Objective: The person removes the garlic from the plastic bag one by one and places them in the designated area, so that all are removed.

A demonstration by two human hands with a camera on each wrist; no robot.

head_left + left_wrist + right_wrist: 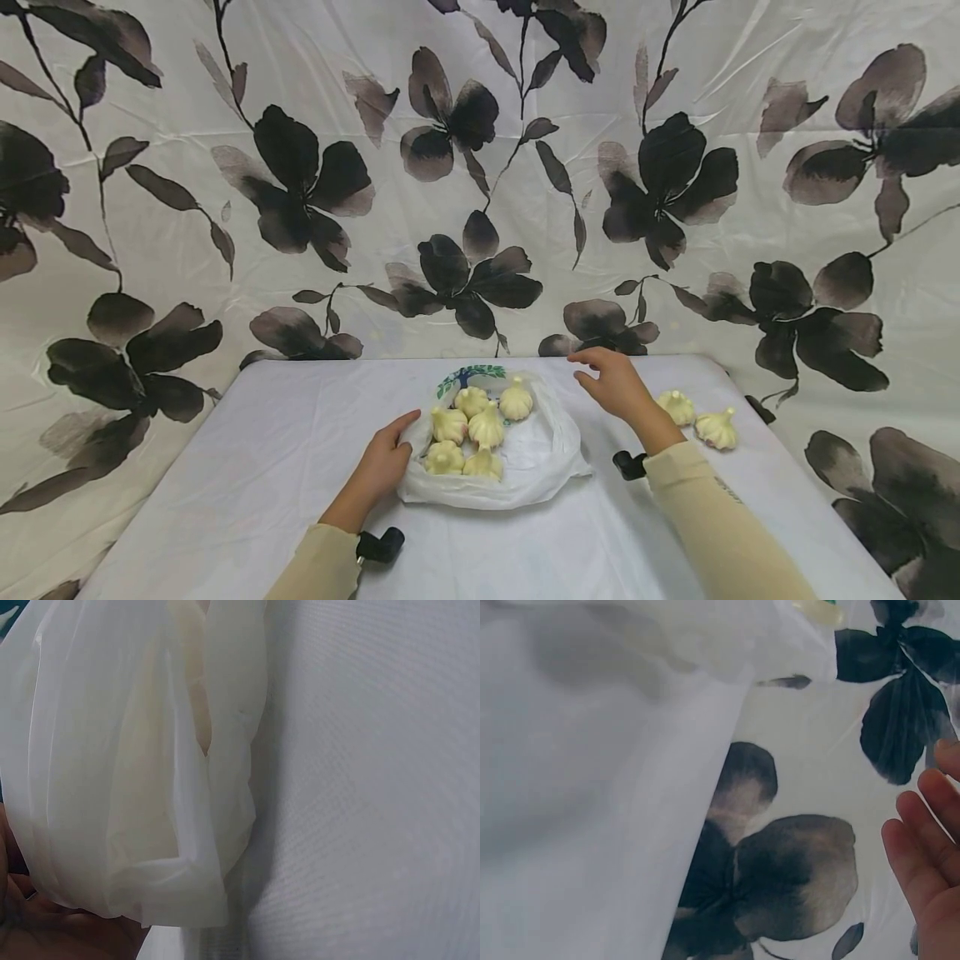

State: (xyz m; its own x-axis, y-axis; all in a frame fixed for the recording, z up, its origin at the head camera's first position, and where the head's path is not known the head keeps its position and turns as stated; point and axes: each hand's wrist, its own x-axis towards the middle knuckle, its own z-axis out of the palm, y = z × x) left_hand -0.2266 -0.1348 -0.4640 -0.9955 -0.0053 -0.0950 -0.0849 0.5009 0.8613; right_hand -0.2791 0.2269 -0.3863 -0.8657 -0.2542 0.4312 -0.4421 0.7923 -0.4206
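A white plastic bag (510, 492) with a green and blue tree print lies on the table with its mouth spread wide. Inside it sit several garlic bulbs (486, 427). My left hand (386, 458) grips the bag's left rim between thumb and fingers. In the left wrist view, the thin bag wall (142, 772) hides part of that hand (67, 930). Over the table, right of the bag, my right hand (611, 383) is raised with nothing in it. Its fingers (922, 847) are relaxed and extended in the right wrist view.
Two more garlic bulbs, one (677, 407) partly behind the right forearm and another (717, 428) beside it, rest near the table's right edge. A white cloth covers the table (247, 467). Behind its far edge hangs a flower-patterned curtain (555, 275).
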